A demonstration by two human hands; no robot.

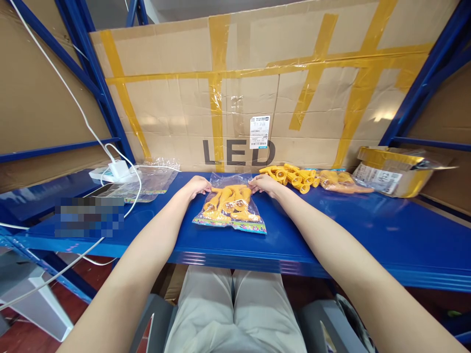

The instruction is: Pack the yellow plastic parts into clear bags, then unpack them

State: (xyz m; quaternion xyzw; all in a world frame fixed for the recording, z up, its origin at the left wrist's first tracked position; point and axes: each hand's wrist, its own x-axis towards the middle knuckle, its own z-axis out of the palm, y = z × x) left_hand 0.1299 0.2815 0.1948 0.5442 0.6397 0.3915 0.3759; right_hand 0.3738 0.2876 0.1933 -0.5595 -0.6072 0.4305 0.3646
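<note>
A clear plastic bag (241,224) lies on the blue shelf in front of me, with several orange-yellow horn-shaped plastic pieces (224,200) inside. Its printed, coloured edge faces me. My left hand (199,186) pinches the bag's far left corner between thumb and fingers. At the far right corner, my right hand (264,185) grips the film in the same way. To the right of that hand sits a loose pile of the same orange-yellow pieces (290,176). Beside the pile is another bag (340,181) with similar pieces in it.
An opened cardboard box (393,171) stands at the right. At the left are flat clear bags (156,179), a white charger (118,169) with cables, and a blurred-out dark device (90,215). A large taped cardboard sheet (176,117) closes off the back of the blue shelf (353,235).
</note>
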